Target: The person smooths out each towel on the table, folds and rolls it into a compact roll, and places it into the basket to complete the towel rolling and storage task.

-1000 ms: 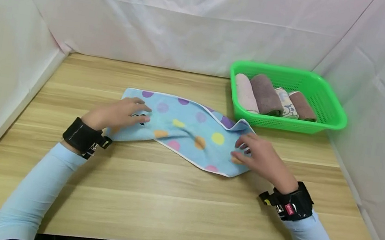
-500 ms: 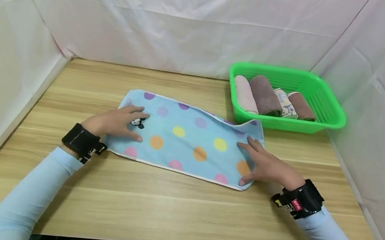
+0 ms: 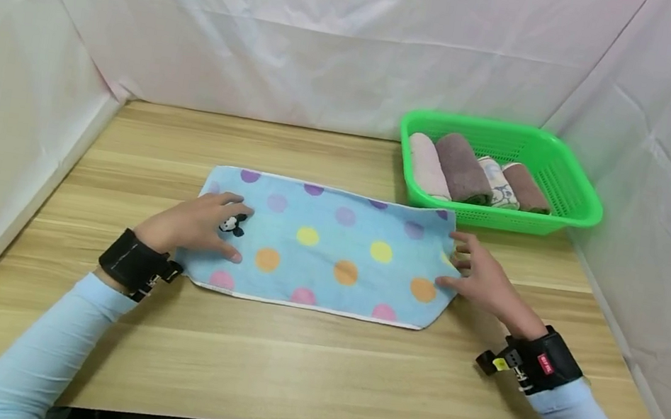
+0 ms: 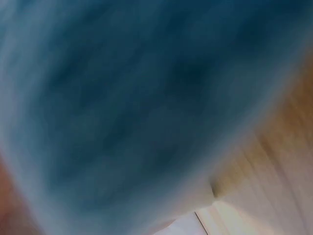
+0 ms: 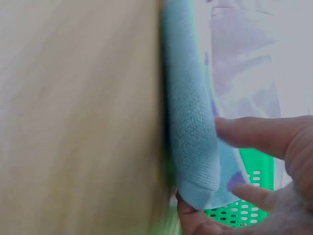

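A light blue towel (image 3: 340,242) with coloured dots and a small cartoon figure lies doubled over, its long side running left to right. On its left end rests my left hand (image 3: 192,224), fingers spread and fairly straight. My right hand (image 3: 485,277) is at the right end, with the thumb on top and fingers curled around the edge, gripping it. In the right wrist view the towel's folded edge (image 5: 193,122) sits between thumb and a fingertip. Blurred blue cloth (image 4: 146,107) covers most of the left wrist view.
A green plastic basket (image 3: 565,227) stands at the back right, close behind the towel's right end. Inside are several rolled towels (image 3: 462,169) in pink, brown and a white print. White cloth walls surround the wooden table (image 3: 286,374).
The twisted towel has been spread flat and its far edge straightened. My right hand has moved right and taken the right edge. My left hand has shifted slightly left and nearer me.
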Tool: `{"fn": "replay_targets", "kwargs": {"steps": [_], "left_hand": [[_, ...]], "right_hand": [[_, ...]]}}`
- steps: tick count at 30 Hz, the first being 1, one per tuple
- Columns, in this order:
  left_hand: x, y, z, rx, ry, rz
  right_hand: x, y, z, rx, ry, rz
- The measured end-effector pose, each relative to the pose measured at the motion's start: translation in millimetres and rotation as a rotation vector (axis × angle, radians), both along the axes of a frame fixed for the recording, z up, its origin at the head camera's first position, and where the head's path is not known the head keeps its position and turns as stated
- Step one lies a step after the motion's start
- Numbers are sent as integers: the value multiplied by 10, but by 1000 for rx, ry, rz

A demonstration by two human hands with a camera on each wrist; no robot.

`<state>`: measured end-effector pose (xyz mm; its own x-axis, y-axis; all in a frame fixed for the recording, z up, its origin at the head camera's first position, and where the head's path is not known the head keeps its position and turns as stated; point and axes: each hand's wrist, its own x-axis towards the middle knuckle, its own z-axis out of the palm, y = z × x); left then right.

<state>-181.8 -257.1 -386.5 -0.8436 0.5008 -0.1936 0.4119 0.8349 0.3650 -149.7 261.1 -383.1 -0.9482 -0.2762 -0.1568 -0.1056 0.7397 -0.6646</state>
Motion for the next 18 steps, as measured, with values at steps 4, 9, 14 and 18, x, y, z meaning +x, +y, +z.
{"fn": "replay_targets", "kwargs": {"steps": [4,9,14,18], "left_hand": [[7,12,1,3,-7,8],[49,54,20,-5,28,-4],[101,112,98,-50,22,-33],[51,79,269,-71,-79,-36]], "right_hand": [[41,46,77,28,-66,32],[29,122,216,106,-48,94],[-72,188,340,216,-118,116],[-243,164,321,297,66,54]]}}
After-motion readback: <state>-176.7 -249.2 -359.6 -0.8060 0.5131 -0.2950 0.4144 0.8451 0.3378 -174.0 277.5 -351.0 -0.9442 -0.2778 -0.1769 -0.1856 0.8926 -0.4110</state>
